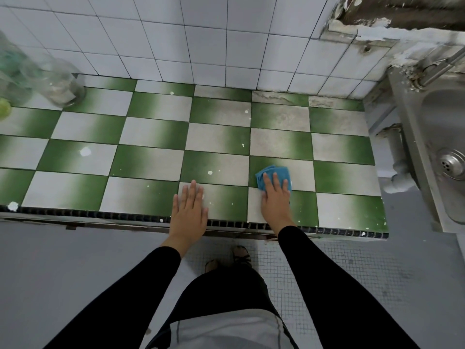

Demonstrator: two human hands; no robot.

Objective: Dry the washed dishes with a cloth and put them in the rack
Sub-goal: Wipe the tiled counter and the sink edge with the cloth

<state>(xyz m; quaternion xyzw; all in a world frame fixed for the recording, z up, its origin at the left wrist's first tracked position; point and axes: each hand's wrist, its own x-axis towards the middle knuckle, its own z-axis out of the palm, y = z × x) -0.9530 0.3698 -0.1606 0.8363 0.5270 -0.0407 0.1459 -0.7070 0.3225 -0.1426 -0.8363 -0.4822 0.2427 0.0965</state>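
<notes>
Blue cloth lay folded on the checkered counter, at about four o'clock from the counter's middle, near the front edge, well apart from the steel sink out at three o'clock. Judged soft, light and limp, likely a little damp; no risk of breakage, easy to bunch, best gathered from the top with fingers curling under the near edge instead of pinching one corner. Right hand pressed flat on the cloth, fingers together and stretched toward twelve o'clock, palm down, not clamped round anything, only resting on top; wrist and black sleeve trailing back toward five o'clock. Left hand spread flat on bare tile at nine o'clock from the right one, fingers together, empty, touching the counter near its dark edge strip. No dishes and no rack visible anywhere; only blurred glass jars far off at ten o'clock. Drying judged not yet begun here.
</notes>
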